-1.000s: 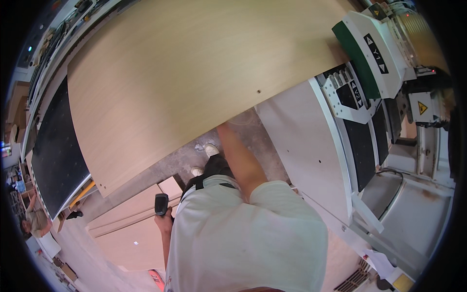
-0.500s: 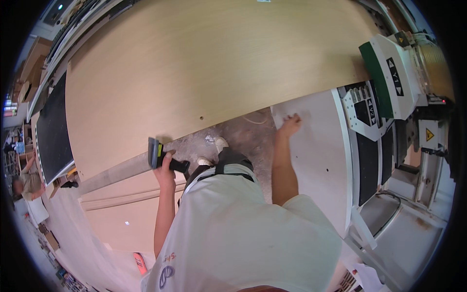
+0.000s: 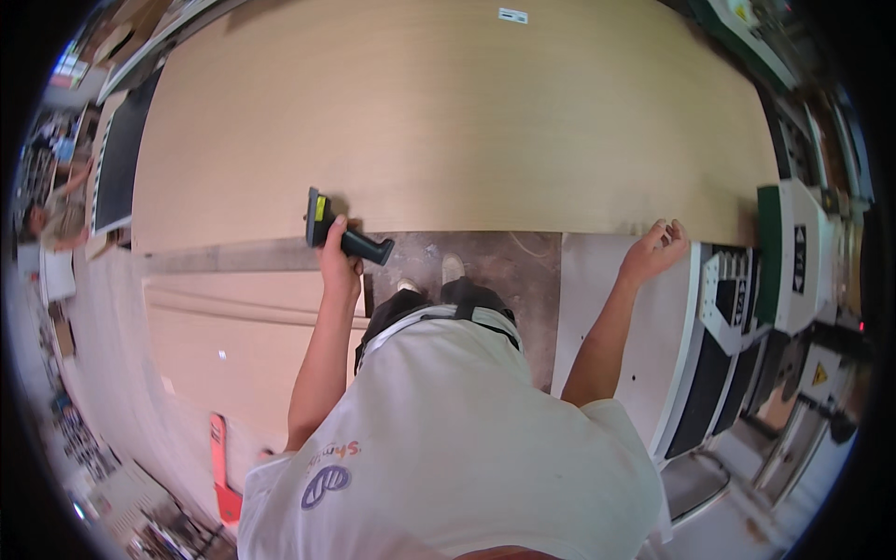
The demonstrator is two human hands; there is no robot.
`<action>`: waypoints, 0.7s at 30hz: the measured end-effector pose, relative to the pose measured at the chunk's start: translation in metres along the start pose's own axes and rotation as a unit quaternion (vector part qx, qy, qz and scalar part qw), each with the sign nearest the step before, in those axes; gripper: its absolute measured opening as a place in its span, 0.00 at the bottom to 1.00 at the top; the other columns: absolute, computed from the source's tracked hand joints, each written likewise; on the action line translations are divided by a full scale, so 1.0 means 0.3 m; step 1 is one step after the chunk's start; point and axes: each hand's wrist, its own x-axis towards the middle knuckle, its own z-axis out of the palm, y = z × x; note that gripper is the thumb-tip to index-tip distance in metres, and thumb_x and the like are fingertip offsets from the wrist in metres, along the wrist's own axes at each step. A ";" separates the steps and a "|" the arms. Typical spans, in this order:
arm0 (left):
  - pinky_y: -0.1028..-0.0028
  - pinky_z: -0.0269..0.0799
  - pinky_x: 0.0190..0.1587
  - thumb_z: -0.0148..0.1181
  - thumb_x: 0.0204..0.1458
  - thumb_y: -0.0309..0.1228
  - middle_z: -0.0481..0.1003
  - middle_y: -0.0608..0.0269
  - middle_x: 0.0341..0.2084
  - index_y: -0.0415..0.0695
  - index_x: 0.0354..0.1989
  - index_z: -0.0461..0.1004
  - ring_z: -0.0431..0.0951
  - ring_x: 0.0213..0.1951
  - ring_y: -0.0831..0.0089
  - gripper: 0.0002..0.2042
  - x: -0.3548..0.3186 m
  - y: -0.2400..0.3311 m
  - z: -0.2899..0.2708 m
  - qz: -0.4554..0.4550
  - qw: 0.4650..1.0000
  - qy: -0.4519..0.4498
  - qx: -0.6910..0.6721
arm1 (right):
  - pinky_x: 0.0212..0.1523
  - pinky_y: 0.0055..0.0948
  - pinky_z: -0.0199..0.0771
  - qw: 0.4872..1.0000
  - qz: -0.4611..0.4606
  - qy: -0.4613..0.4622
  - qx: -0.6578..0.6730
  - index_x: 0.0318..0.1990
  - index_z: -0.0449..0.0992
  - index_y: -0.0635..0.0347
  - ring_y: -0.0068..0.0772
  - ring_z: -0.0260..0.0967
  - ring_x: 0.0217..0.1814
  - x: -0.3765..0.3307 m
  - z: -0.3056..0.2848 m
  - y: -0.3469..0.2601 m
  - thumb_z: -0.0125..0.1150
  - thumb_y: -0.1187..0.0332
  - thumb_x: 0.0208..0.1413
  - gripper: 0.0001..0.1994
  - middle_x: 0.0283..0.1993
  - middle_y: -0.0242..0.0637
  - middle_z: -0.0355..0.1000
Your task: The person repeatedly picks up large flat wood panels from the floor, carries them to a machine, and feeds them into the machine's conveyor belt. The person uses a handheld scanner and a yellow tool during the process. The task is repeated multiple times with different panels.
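Note:
My left hand [image 3: 338, 257] is wrapped round the grip of a black and grey handheld barcode scanner [image 3: 366, 246] with a yellow patch on its head. The scanner's head is over the near edge of a large light wood-coloured panel [image 3: 448, 121]. A small white label [image 3: 512, 16] is stuck on the panel's far part. At the panel's near edge, towards the right, is my right hand [image 3: 656, 254]. Its fingers are loosely bent and apart, with nothing between them. Whether they touch the panel I cannot tell.
A green and white machine [image 3: 793, 257] stands at the panel's right end. Below it lies a white board [image 3: 602, 313]. Stacked boards [image 3: 252, 327] lie at the lower left, near a red handle-like piece [image 3: 220, 467]. Another person [image 3: 63, 219] is at the far left.
My view has swung round, so the panel's near edge now lies level and its label shows fully. My right hand has moved right to this edge. The scanner stays in my left hand.

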 end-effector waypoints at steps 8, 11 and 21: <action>0.78 0.51 0.11 0.65 0.51 0.45 0.73 0.68 0.21 0.44 0.34 0.75 0.64 0.12 0.82 0.16 0.112 0.103 -0.153 0.068 0.993 0.086 0.035 | 0.61 0.49 0.63 0.931 -0.266 -0.192 -0.161 0.51 0.72 0.65 0.55 0.63 0.60 -0.046 0.177 -0.106 0.61 0.64 0.58 0.18 0.57 0.50 0.70; 0.78 0.53 0.12 0.66 0.49 0.45 0.74 0.68 0.20 0.42 0.34 0.76 0.67 0.13 0.81 0.17 0.211 0.158 -0.277 0.101 0.989 0.111 0.001 | 0.60 0.51 0.64 0.908 -0.289 -0.256 -0.165 0.52 0.73 0.64 0.56 0.63 0.61 -0.123 0.234 -0.165 0.62 0.61 0.58 0.19 0.59 0.49 0.69; 0.78 0.54 0.10 0.65 0.51 0.50 0.77 0.68 0.22 0.48 0.32 0.76 0.67 0.12 0.80 0.17 0.395 0.307 -0.647 0.027 0.996 0.060 -0.059 | 0.51 0.32 0.74 0.741 -0.540 -0.084 0.390 0.48 0.77 0.65 0.35 0.74 0.49 -0.078 -0.207 -1.252 0.49 0.62 0.67 0.15 0.47 0.42 0.75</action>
